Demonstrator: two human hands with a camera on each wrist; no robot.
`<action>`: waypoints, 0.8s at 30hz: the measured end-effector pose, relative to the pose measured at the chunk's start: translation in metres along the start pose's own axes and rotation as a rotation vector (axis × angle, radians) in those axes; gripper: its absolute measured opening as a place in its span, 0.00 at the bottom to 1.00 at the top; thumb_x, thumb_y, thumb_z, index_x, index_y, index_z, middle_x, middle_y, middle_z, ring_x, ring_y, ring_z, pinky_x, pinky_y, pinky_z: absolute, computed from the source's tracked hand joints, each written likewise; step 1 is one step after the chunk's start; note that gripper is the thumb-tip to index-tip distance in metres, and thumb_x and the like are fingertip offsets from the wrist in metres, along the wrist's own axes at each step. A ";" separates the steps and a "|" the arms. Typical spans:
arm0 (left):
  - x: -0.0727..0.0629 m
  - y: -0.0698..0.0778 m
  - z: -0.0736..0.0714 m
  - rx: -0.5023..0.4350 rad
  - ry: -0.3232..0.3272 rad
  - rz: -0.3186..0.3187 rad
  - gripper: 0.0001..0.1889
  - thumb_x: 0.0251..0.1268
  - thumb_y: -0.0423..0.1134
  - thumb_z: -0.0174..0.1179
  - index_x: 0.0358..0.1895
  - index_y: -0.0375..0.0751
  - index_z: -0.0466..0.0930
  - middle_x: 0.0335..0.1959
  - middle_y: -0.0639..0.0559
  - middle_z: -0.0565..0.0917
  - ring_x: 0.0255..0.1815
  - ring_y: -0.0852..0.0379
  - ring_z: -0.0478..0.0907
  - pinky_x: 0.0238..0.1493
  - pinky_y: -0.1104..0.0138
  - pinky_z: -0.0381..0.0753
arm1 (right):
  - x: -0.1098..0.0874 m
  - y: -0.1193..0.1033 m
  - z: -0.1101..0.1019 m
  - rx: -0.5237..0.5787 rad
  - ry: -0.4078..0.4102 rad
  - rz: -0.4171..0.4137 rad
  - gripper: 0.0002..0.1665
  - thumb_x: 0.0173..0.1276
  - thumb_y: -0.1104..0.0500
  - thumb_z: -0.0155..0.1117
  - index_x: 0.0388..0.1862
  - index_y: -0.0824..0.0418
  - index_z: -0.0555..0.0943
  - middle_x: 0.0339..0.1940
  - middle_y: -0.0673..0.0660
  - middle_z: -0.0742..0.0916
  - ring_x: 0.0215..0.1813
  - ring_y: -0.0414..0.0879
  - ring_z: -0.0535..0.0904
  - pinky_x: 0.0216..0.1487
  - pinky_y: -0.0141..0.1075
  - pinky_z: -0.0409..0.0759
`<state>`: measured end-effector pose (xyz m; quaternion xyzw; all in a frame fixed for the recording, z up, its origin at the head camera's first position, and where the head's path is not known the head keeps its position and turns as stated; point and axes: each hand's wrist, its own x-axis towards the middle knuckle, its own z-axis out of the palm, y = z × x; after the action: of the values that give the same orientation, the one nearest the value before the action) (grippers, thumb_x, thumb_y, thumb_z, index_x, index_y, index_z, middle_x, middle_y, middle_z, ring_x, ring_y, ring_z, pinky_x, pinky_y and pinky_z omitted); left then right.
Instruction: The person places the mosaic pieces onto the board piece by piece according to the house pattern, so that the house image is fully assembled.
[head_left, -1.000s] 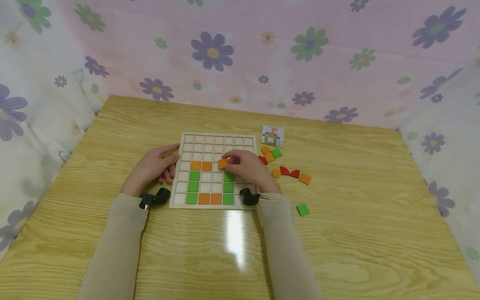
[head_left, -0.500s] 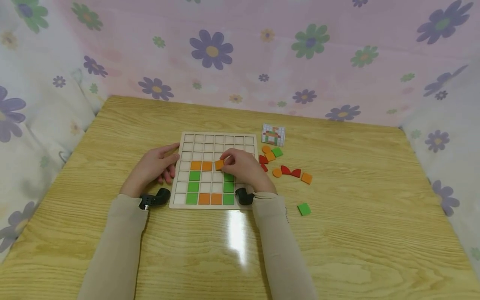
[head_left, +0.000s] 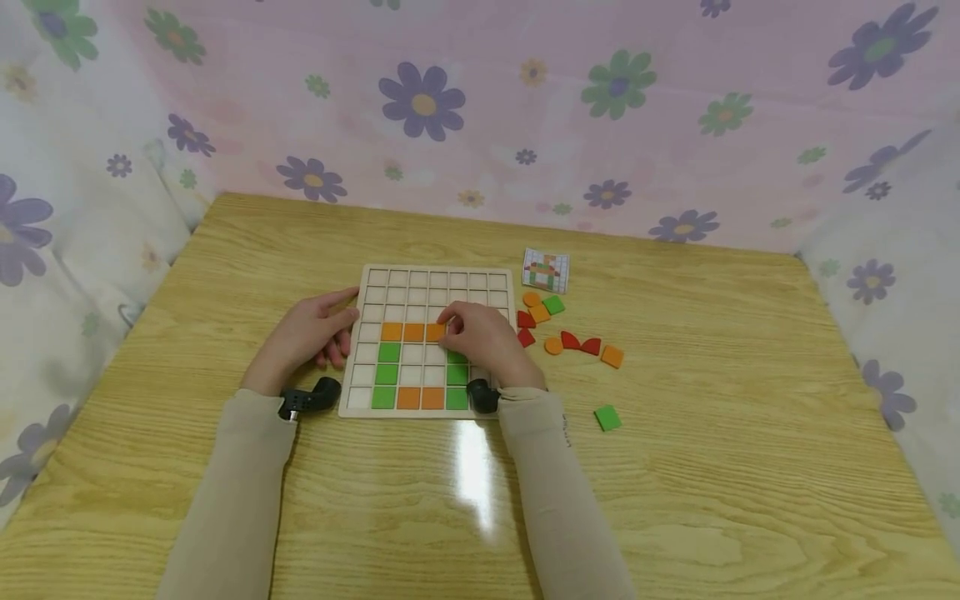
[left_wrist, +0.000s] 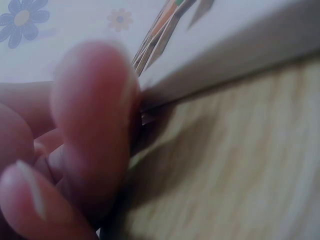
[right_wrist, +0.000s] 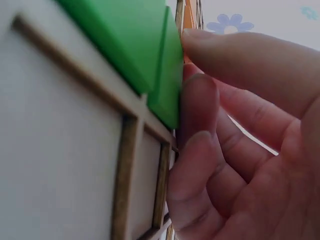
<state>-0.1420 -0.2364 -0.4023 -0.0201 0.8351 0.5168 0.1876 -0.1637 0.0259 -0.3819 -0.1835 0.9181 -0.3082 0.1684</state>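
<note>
A wooden grid board (head_left: pixel 367 354) lies flat on the table, holding several orange and green square tiles. My right hand (head_left: pixel 483 337) is over its middle, with thumb and fingers pinching the right side of an orange tile (head_left: pixel 434 332), third in an orange row. In the right wrist view the thumb reaches orange (right_wrist: pixel 188 20) past green tiles (right_wrist: pixel 132 37), and the other fingers bend below it. At the board's left edge rests my left hand (head_left: pixel 307 329), fingers loose and nothing held; its fingertips are right against the side of the board (left_wrist: pixel 225 65).
Right of the board lie loose tiles: orange circles (head_left: pixel 553 345), red curved pieces (head_left: pixel 591 346), an orange square (head_left: pixel 612 357) and a green square (head_left: pixel 607 417). Behind them is a small pattern card (head_left: pixel 546 271). A flowered cloth (head_left: pixel 487 108) hangs behind the table.
My right hand has moved slightly left with the orange tile, which has gone from tilted above the board to level in line with the other two. My left hand has stayed put.
</note>
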 end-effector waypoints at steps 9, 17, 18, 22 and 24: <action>-0.001 0.001 0.000 -0.017 0.003 0.001 0.28 0.66 0.52 0.46 0.68 0.58 0.53 0.20 0.40 0.78 0.16 0.46 0.76 0.15 0.61 0.72 | -0.003 -0.001 0.000 0.039 0.007 0.008 0.14 0.59 0.55 0.62 0.44 0.53 0.77 0.26 0.48 0.78 0.29 0.43 0.71 0.32 0.33 0.70; 0.000 0.000 0.000 -0.004 -0.008 0.010 0.29 0.66 0.53 0.46 0.69 0.57 0.52 0.20 0.40 0.78 0.16 0.46 0.77 0.15 0.61 0.73 | -0.009 -0.001 -0.004 0.059 0.011 0.014 0.15 0.61 0.51 0.60 0.47 0.51 0.76 0.30 0.46 0.78 0.32 0.42 0.72 0.35 0.33 0.71; -0.001 0.000 0.000 0.000 -0.010 0.012 0.29 0.67 0.53 0.45 0.69 0.57 0.52 0.20 0.40 0.78 0.16 0.46 0.77 0.15 0.61 0.73 | -0.010 -0.001 -0.005 0.058 0.011 0.012 0.15 0.61 0.51 0.59 0.47 0.51 0.76 0.31 0.46 0.78 0.33 0.42 0.72 0.35 0.33 0.71; -0.002 0.000 0.000 -0.002 -0.008 0.008 0.28 0.67 0.52 0.45 0.69 0.57 0.52 0.21 0.40 0.78 0.16 0.46 0.76 0.15 0.61 0.72 | -0.014 -0.002 -0.007 0.074 0.007 0.016 0.14 0.63 0.50 0.58 0.47 0.51 0.76 0.33 0.46 0.79 0.35 0.42 0.72 0.37 0.34 0.72; -0.002 0.000 -0.001 -0.004 -0.006 0.006 0.28 0.67 0.52 0.45 0.69 0.57 0.52 0.21 0.40 0.78 0.16 0.46 0.76 0.15 0.61 0.73 | -0.017 -0.002 -0.008 0.082 0.010 0.023 0.15 0.63 0.49 0.57 0.47 0.50 0.76 0.33 0.45 0.79 0.36 0.41 0.73 0.37 0.34 0.72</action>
<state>-0.1405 -0.2372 -0.4014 -0.0163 0.8335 0.5192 0.1886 -0.1521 0.0360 -0.3717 -0.1642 0.9077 -0.3445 0.1746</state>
